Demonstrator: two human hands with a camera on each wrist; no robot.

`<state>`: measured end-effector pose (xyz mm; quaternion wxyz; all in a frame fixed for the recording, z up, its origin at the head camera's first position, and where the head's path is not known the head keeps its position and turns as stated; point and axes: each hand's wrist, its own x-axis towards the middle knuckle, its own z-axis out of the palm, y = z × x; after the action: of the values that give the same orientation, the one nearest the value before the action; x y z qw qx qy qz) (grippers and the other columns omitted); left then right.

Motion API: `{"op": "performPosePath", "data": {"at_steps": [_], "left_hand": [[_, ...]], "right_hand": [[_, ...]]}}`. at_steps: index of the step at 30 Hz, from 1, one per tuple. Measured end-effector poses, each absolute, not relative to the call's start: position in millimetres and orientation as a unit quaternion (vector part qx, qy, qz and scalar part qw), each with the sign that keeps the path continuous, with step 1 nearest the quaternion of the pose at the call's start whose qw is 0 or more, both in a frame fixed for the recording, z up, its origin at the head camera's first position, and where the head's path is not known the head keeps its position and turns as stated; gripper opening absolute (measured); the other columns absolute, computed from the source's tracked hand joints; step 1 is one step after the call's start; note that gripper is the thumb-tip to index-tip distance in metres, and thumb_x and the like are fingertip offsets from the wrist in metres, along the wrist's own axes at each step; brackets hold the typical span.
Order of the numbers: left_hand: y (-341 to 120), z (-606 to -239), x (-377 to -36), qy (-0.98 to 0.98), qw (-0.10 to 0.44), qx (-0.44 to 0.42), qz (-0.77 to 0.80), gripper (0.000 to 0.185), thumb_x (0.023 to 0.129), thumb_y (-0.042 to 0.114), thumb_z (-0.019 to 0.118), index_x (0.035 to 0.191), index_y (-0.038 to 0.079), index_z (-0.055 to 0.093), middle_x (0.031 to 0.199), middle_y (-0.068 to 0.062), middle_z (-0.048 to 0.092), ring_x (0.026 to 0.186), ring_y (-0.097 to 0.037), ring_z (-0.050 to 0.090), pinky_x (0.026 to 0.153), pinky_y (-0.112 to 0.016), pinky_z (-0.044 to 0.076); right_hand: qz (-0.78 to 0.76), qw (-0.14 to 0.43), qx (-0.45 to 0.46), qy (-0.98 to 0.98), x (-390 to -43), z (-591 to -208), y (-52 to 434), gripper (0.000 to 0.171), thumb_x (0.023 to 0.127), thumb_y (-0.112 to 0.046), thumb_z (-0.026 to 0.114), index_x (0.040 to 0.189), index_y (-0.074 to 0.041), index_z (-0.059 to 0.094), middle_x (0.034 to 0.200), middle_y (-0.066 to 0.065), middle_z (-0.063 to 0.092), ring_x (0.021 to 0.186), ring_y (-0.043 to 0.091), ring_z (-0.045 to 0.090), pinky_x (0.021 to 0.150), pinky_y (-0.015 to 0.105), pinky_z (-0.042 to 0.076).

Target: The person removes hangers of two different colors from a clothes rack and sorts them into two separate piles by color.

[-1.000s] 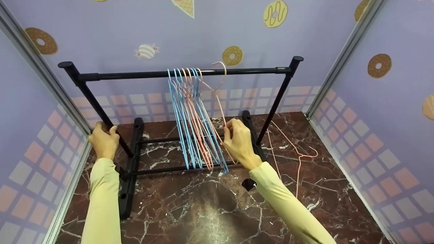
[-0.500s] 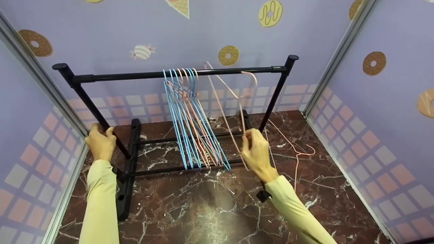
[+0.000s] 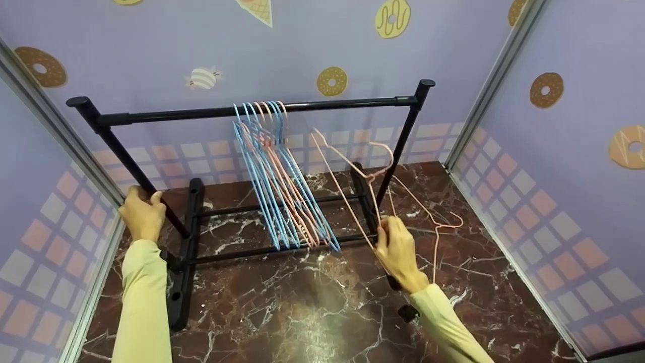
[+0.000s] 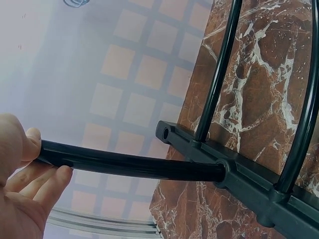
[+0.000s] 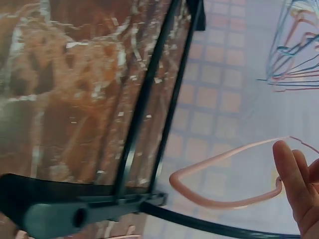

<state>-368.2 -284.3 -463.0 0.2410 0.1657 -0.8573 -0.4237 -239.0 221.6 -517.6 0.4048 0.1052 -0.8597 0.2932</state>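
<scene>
In the head view my left hand (image 3: 143,214) grips the left upright post (image 3: 121,156) of a black garment rack; the left wrist view shows fingers and thumb around that post (image 4: 134,165). My right hand (image 3: 399,251) pinches one side of a pink clothes hanger (image 3: 347,160) near the rack's right post. This hanger is off the top bar (image 3: 342,105), its hook pointing up and right. In the right wrist view its rounded end (image 5: 177,181) extends left of my fingers (image 5: 286,167). Several blue and pink hangers (image 3: 282,189) hang together around the bar's middle.
Another pink hanger (image 3: 437,225) lies on the marbled floor (image 3: 302,312), right of the rack. The rack's feet (image 3: 182,297) and lower crossbars (image 3: 227,256) stand low between the posts. Patterned walls (image 3: 201,40) enclose the back and sides.
My right hand has moved right and down with the pink hanger, whose hook has come away from the top bar. My left hand keeps its grip on the post while the view shifts slightly.
</scene>
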Motion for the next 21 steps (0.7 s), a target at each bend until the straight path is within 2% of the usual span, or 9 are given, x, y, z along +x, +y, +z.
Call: {"op": "performPosePath", "data": {"at_steps": [10, 16, 21], "left_hand": [[-285.0, -465.7, -368.4, -0.855, 0.246, 0.169, -0.425, 0.031, 0.097, 0.017, 0.062, 0.119, -0.004, 0.06, 0.114, -0.03, 0.067, 0.119, -0.053, 0.057, 0.105, -0.056, 0.042], [-284.6, -466.9, -368.1, -0.853, 0.252, 0.166, -0.426, 0.03, 0.096, 0.016, 0.063, 0.118, -0.005, 0.06, 0.111, -0.031, 0.067, 0.115, -0.052, 0.059, 0.102, -0.055, 0.043], [-284.4, -467.9, -370.1, -0.854, 0.249, 0.164, -0.427, 0.031, 0.096, 0.016, 0.062, 0.118, -0.005, 0.059, 0.112, -0.031, 0.067, 0.115, -0.052, 0.058, 0.103, -0.055, 0.043]], "right_hand": [[0.287, 0.393, 0.083, -0.87, -222.5, -550.5, 237.7, 0.004, 0.088, 0.001, 0.062, 0.089, -0.001, 0.059, 0.078, 0.01, 0.057, 0.065, 0.025, 0.059, 0.06, 0.043, 0.049], [0.28, 0.393, 0.078, -0.872, -212.0, -568.6, 253.3, 0.002, 0.089, 0.0, 0.059, 0.091, 0.002, 0.06, 0.078, 0.011, 0.058, 0.065, 0.025, 0.058, 0.06, 0.044, 0.049], [0.272, 0.395, 0.057, -0.875, -204.6, -578.2, 266.4, 0.008, 0.085, 0.005, 0.063, 0.09, 0.001, 0.059, 0.076, 0.012, 0.058, 0.064, 0.027, 0.058, 0.059, 0.046, 0.047]]}}
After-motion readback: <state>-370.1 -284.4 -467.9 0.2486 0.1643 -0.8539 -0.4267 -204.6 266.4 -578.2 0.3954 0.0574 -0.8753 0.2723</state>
